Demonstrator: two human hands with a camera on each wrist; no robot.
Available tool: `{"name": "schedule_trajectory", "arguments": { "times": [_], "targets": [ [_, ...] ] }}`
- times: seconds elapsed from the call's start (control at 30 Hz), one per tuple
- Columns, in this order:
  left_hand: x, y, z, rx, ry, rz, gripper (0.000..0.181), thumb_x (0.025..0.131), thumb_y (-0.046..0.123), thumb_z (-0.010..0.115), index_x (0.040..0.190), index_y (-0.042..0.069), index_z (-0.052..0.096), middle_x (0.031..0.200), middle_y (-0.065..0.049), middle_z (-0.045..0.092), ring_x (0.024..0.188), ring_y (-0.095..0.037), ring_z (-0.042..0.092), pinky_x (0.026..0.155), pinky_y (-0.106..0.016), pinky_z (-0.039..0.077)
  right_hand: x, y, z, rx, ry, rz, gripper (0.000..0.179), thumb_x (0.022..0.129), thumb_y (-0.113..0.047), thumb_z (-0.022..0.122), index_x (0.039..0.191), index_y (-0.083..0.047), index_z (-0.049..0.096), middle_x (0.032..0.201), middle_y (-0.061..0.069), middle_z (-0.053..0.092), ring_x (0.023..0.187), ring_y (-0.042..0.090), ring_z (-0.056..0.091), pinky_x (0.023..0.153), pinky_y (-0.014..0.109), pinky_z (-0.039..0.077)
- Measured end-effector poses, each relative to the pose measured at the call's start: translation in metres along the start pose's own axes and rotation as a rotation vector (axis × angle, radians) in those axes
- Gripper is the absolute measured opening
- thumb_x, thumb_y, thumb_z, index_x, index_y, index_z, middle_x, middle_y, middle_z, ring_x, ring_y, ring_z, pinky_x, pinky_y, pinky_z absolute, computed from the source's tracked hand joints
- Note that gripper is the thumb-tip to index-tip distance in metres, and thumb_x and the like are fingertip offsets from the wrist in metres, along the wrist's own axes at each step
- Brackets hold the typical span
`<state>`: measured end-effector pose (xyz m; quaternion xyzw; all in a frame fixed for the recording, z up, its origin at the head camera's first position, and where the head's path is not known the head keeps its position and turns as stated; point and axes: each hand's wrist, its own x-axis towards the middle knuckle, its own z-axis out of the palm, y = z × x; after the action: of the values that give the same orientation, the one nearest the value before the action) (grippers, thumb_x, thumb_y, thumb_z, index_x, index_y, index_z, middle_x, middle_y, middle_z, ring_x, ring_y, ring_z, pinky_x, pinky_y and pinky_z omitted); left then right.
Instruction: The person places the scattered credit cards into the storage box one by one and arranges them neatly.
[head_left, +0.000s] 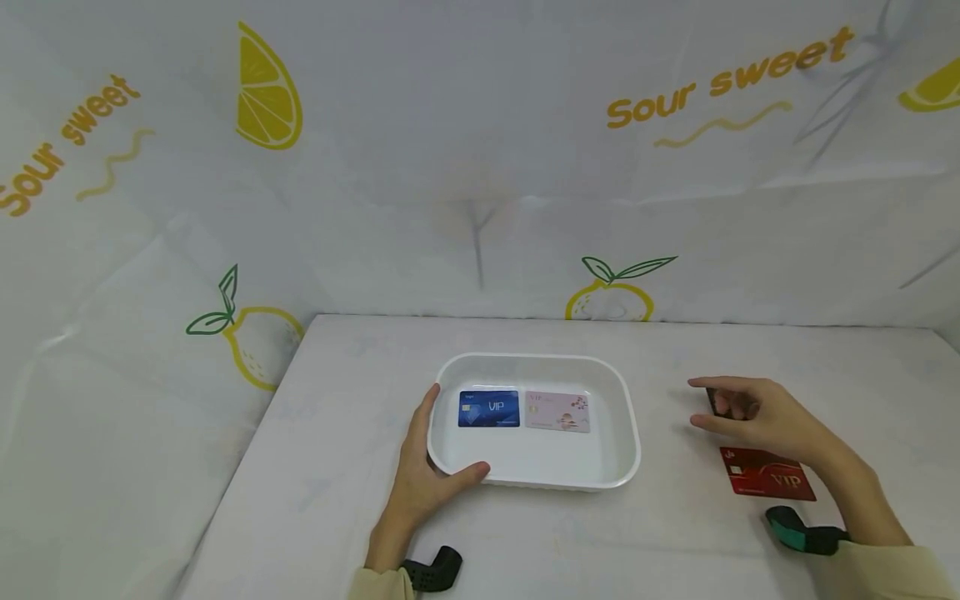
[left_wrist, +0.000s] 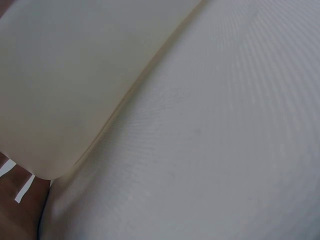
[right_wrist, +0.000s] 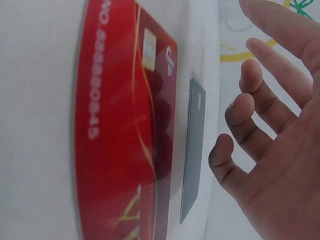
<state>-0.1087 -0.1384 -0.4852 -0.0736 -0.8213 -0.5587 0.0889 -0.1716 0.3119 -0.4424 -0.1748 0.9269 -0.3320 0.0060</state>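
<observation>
A white tray [head_left: 555, 462] with rounded corners holds a blue VIP card [head_left: 489, 409] and a pink VIP card [head_left: 557, 412] side by side. My left hand [head_left: 422, 471] holds its front left corner, thumb at the front rim, fingers along the left side. To the right, my right hand [head_left: 772, 412] hovers with thumb and index finger apart and the other fingers loosely bent. Below that hand lies a dark card [right_wrist: 194, 150], mostly hidden in the head view. A red VIP card [head_left: 767, 474] lies nearer me, under the right wrist.
The white tabletop [head_left: 337, 417] ends at the back against a white cloth [head_left: 420, 167] printed with lemons and lettering. Black wrist devices [head_left: 435, 569] sit at both sleeves. In the left wrist view, the tray's outer wall [left_wrist: 75, 90] stands on the table surface.
</observation>
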Motion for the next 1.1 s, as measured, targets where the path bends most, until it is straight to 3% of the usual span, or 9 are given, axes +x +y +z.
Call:
{"name": "schedule_trajectory", "arguments": {
  "times": [0.37,0.83,1.1],
  "targets": [
    [0.000,-0.001,0.000,0.001,-0.001,-0.006,0.120,0.065,0.033,0.091,0.163,0.026,0.023,0.165,-0.007,0.037,0.145,-0.029,0.046,0.113,-0.056,0.042,-0.005,0.017,-0.006,-0.024,0.005,-0.003,0.044,0.082,-0.012,0.085,0.121,-0.001,0.070,0.076,-0.011,0.050,0.062,0.005,0.044,0.052,0.023,0.034],
    [0.000,0.001,-0.001,0.004,-0.003,-0.007,0.120,0.065,0.033,0.092,0.164,0.026,0.022,0.166,-0.007,0.035,0.146,-0.029,0.045,0.114,-0.054,0.042,-0.016,0.040,-0.020,-0.091,-0.029,0.111,0.050,0.084,-0.020,0.084,0.127,-0.001,0.067,0.081,-0.010,0.048,0.070,0.003,0.044,0.057,0.025,0.031],
    [0.000,0.001,0.000,0.012,-0.005,-0.013,0.121,0.065,0.033,0.092,0.164,0.025,0.022,0.166,-0.006,0.035,0.147,-0.029,0.044,0.114,-0.055,0.041,-0.022,0.055,-0.028,-0.134,-0.025,0.136,0.053,0.082,-0.021,0.085,0.126,0.002,0.066,0.083,-0.008,0.049,0.072,0.001,0.045,0.060,0.023,0.033]
  ]
}}
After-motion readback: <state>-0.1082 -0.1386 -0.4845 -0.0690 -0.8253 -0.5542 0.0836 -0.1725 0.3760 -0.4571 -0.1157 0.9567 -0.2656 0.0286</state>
